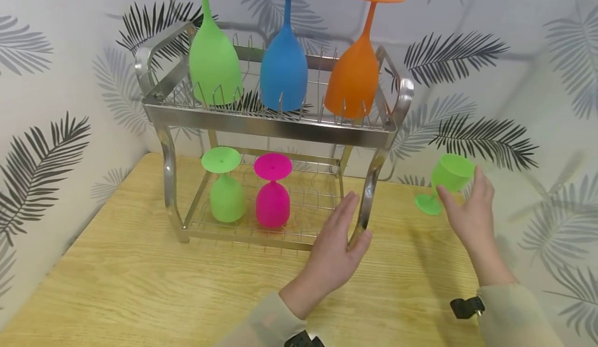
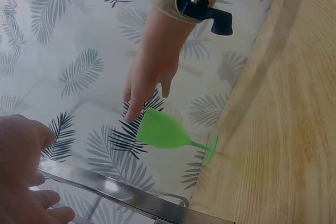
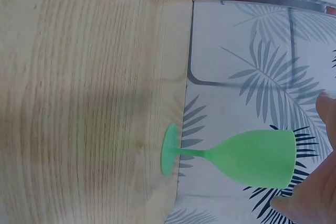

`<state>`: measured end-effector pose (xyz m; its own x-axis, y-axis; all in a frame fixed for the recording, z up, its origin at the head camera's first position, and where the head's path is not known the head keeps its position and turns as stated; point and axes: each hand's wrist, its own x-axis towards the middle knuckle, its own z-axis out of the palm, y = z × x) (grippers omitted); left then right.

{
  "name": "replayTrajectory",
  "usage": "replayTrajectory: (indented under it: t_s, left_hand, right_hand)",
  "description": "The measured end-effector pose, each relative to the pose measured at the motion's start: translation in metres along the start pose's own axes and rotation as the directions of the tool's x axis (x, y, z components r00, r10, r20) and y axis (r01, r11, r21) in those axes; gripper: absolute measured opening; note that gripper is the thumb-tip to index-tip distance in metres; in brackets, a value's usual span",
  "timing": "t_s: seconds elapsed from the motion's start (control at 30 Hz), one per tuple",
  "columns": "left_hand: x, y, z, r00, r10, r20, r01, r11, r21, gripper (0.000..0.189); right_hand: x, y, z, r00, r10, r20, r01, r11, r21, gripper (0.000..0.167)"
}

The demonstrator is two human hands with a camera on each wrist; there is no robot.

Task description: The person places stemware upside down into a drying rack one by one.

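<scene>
A small light-green goblet [image 1: 452, 174] stands upright on the table, close to the wall at the right. My right hand [image 1: 472, 212] is at its rim, thumb and fingers spread apart on either side of the bowl. The right wrist view shows this goblet [image 3: 252, 158] with fingertips [image 3: 283, 205] beside the rim, not curled round it. My left hand [image 1: 329, 248] is at the dish rack's front right leg [image 1: 369, 194], fingers extended and thumb apart, with nothing gripped. On the lower shelf, a green goblet [image 1: 227, 199] and a pink goblet [image 1: 273, 204] stand upside down.
The two-tier metal dish rack [image 1: 271, 129] stands against the patterned wall [image 1: 551, 144]. Its upper tier bears upside-down large goblets: green [image 1: 215, 67], blue [image 1: 284, 72] and orange [image 1: 355, 77]. The wooden table [image 1: 140, 279] extends in front.
</scene>
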<state>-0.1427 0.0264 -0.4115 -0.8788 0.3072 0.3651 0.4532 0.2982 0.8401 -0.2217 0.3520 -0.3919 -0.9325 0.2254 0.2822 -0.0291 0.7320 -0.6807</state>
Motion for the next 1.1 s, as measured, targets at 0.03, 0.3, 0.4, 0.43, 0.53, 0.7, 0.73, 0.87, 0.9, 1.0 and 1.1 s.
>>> replayTrajectory:
  t_s: [0.03,0.3,0.4,0.43,0.53,0.7,0.73,0.87,0.9,1.0,1.1]
  left_hand:
    - [0.000,0.000,0.001,1.000,0.000,-0.001,0.000,1.000,0.009,0.071]
    - [-0.001,-0.002,0.004,1.000,-0.007,0.005,0.006,1.000,0.026,0.072]
    - [-0.002,-0.002,0.005,1.000,-0.009,0.006,0.009,1.000,0.026,0.072]
    - [-0.002,-0.002,0.005,1.000,-0.010,0.007,0.010,1.000,0.026,0.072]
    - [-0.002,-0.002,0.006,1.000,-0.010,0.011,0.009,1.000,0.027,0.073]
    - [-0.002,-0.002,0.007,1.000,-0.006,0.015,0.005,1.000,0.030,0.073]
    - [-0.002,-0.002,0.007,1.000,-0.005,0.016,0.005,1.000,0.029,0.073]
    - [-0.001,-0.002,0.007,1.000,0.000,0.016,0.000,1.000,0.030,0.073]
    - [-0.001,-0.002,0.007,1.000,0.001,0.017,-0.002,1.000,0.030,0.073]
    - [-0.001,-0.002,0.008,1.000,0.007,0.022,-0.008,0.999,0.032,0.073]
    - [-0.002,-0.003,0.008,1.000,0.013,0.027,-0.014,0.999,0.033,0.073]
  right_hand:
    - [0.002,0.000,0.000,1.000,0.011,0.005,-0.011,1.000,0.001,0.100]
    - [0.017,0.007,-0.001,0.998,0.055,0.015,-0.055,0.998,0.006,0.102]
    - [0.022,0.012,-0.001,0.997,0.069,0.019,-0.070,0.997,0.018,0.103]
    - [0.024,0.013,-0.001,0.997,0.074,0.021,-0.075,0.997,0.023,0.103]
    - [0.028,0.018,0.000,0.996,0.089,0.027,-0.090,0.995,0.038,0.105]
    - [0.033,0.023,0.002,0.993,0.113,0.035,-0.115,0.992,0.048,0.107]
    - [0.034,0.023,0.002,0.992,0.118,0.037,-0.119,0.992,0.048,0.107]
    - [0.037,0.025,0.003,0.991,0.125,0.043,-0.127,0.991,0.043,0.107]
    - [0.039,0.025,0.003,0.991,0.126,0.044,-0.128,0.991,0.040,0.108]
    - [0.042,0.026,0.002,0.990,0.132,0.047,-0.134,0.990,0.045,0.109]
    - [0.045,0.026,0.001,0.988,0.142,0.057,-0.145,0.988,0.048,0.110]
